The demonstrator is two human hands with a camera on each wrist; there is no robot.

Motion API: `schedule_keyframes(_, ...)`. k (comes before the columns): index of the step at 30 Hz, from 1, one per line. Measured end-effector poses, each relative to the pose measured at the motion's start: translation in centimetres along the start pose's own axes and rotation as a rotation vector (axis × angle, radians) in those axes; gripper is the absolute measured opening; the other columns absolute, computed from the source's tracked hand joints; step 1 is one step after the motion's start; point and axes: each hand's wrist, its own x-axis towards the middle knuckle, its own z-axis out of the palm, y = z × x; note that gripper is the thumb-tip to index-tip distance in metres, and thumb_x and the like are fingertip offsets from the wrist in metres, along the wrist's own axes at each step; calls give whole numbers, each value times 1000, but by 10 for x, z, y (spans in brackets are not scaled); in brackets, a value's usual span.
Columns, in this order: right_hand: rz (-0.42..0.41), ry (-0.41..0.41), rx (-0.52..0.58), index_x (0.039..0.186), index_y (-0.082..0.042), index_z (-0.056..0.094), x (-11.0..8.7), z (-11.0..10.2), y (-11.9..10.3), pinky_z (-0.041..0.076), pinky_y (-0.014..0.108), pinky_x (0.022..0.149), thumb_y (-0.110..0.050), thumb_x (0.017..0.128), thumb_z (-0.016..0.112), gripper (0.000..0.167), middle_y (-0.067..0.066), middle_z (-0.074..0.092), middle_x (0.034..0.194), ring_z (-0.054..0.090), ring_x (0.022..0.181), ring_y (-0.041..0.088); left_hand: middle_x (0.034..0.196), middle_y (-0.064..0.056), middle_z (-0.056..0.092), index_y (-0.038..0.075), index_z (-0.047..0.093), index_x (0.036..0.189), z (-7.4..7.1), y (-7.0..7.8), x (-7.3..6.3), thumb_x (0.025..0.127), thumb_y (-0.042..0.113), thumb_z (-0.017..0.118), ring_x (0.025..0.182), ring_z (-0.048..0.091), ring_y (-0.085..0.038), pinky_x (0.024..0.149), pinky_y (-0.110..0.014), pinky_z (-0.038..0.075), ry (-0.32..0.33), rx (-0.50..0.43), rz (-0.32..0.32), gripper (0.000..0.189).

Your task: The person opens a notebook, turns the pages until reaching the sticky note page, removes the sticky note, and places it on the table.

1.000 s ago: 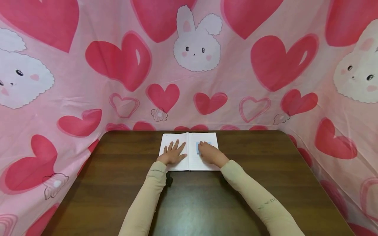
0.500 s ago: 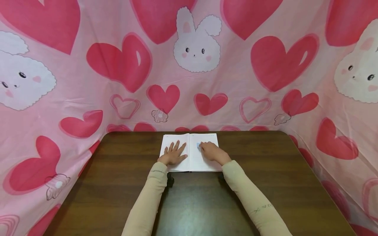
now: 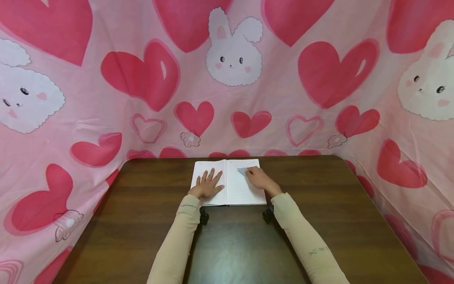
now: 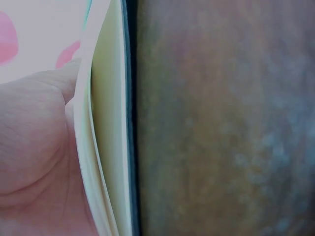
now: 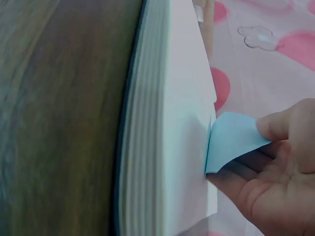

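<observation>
An open notebook (image 3: 234, 197) with lined white pages lies near the table's far edge. Spread flat, my left hand (image 3: 207, 185) rests on its left page; in the left wrist view the palm side (image 4: 34, 142) shows beside the slightly lifted pages (image 4: 110, 123). My right hand (image 3: 260, 179) is over the right page and pinches a light blue sticky note (image 5: 234, 137) between thumb and fingers. The note is bent upward, with one edge still against the page in the right wrist view. In the head view only a small corner of the note shows past the fingers.
A dark brown wooden table (image 3: 230, 244) lies beneath the notebook. Behind and at both sides hangs a pink cloth (image 3: 220, 90) with hearts and rabbits. A small black device (image 3: 268, 213) sits under the right wrist, another black device (image 3: 203, 216) under the left.
My right hand has moved to the right and up, peeling the blue sticky note so that it now bends away from the page. The left hand has stayed in place.
</observation>
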Motion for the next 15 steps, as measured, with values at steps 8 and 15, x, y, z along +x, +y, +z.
schedule_keyframes(8, 95, 149, 249, 62, -10, 38, -2, -11, 21, 26, 27, 53, -19, 106, 49, 46, -3, 31, 55, 27, 52, 12, 171, -7, -13, 28, 4, 165, 4, -4, 6, 106, 55, 35, 156, -16, -38, 121, -64, -8, -5, 12, -1, 72)
schedule_keyframes(15, 102, 341, 277, 76, 3, 59, -11, -41, 36, 37, 29, 57, -20, 106, 51, 39, -2, 45, 61, 43, 60, 15, 171, -8, -14, 26, 4, 165, 1, -1, 2, 107, 52, 37, 155, -17, -38, 121, -63, -9, -10, -12, 1, 72)
